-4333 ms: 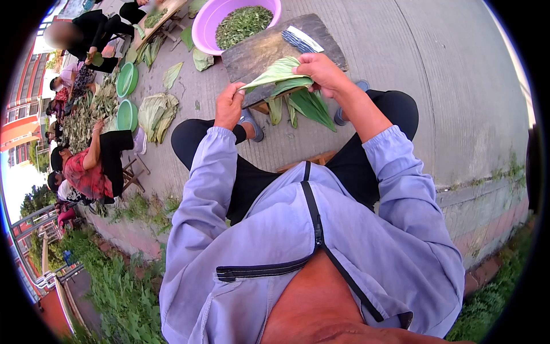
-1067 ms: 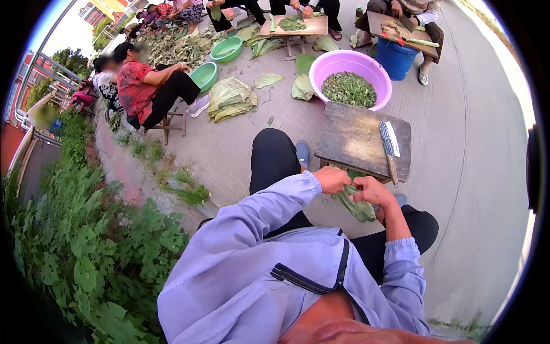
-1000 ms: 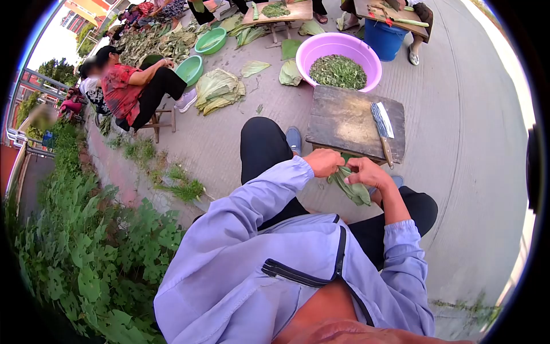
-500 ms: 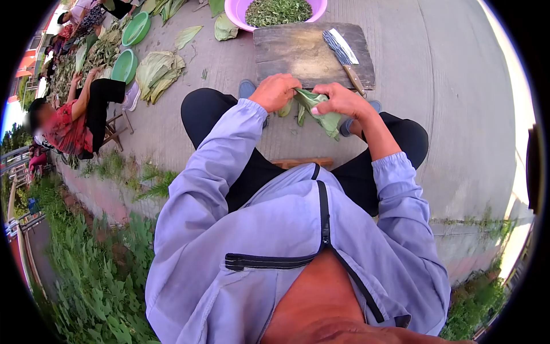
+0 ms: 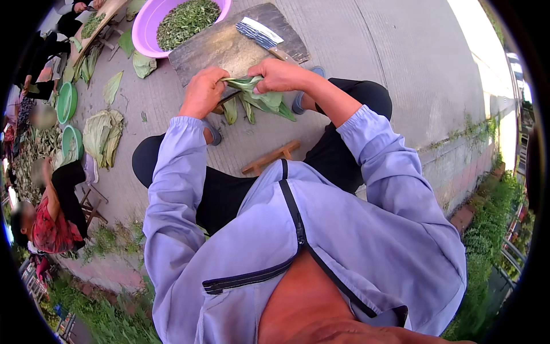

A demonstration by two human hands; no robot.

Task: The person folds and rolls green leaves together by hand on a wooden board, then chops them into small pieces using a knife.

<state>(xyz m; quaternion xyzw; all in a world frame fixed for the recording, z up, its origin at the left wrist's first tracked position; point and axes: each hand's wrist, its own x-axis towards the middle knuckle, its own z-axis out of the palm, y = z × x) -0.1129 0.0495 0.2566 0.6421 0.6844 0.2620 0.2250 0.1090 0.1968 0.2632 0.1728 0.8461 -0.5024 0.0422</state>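
Note:
A limp green leaf, broad and folded, is stretched between my two hands just in front of the cutting board's near edge. My left hand pinches its left end with fingers closed. On the other side, my right hand grips the bunched leaf between thumb and fingers. Parts of the leaf hang down toward the ground. Beyond my hands lies a worn wooden cutting board. A cleaver with a wooden handle rests on its right part, the handle toward me.
Behind the board stands a pink basin of chopped greens. Large leaves lie on the concrete at left, near two green basins. A person in a red top sits at far left. A low wooden stool is beneath me.
My view has turned, so the board, basin and hands appear farther left and tilted. Both hands still hold the leaf, now spread slightly wider apart.

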